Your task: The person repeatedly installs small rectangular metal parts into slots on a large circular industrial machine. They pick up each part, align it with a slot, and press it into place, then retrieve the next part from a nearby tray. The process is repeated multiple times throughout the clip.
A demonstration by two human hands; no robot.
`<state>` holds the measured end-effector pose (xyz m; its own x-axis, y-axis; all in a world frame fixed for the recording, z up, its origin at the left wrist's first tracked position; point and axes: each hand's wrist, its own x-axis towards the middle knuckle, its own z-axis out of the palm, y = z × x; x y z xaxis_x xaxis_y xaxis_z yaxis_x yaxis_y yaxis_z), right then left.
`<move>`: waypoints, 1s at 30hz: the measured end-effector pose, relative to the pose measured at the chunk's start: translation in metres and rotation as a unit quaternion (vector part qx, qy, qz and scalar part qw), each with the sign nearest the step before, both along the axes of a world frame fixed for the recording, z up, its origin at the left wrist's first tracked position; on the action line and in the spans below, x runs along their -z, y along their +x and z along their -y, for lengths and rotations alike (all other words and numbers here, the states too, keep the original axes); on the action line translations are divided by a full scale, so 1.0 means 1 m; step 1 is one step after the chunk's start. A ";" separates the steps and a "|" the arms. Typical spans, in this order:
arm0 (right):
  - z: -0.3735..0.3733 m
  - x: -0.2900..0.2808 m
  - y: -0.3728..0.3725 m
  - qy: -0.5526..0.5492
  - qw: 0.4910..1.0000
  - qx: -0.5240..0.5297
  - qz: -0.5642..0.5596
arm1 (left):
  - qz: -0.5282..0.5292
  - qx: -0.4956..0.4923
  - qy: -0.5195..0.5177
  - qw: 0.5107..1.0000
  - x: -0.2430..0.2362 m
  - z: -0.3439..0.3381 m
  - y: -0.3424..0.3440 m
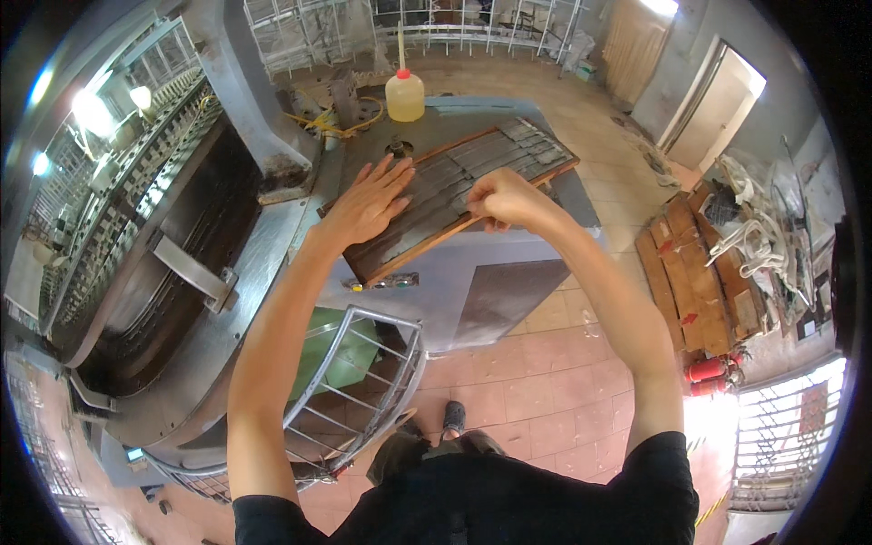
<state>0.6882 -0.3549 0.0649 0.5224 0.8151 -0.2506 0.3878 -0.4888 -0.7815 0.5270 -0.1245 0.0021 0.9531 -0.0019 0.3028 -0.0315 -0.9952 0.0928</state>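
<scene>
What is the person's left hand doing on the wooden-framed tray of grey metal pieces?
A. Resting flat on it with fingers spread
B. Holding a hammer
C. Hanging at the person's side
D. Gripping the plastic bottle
A: the left hand lies palm-down with fingers spread on the grey pieces in the wooden-framed tray, while the right hand pinches at the tray's near edge; the plastic bottle stands untouched behind.
</scene>
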 end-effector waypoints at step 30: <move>-0.044 0.019 -0.007 0.018 0.986 0.068 -0.153 | -0.071 -0.004 0.010 0.997 0.017 -0.016 0.020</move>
<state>0.6812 -0.3105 0.0457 0.5321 0.7533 -0.3865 0.0635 -0.4906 -0.8690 0.5468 -0.1083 -0.0148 0.9865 0.0005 0.1638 -0.0122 -0.9970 0.0762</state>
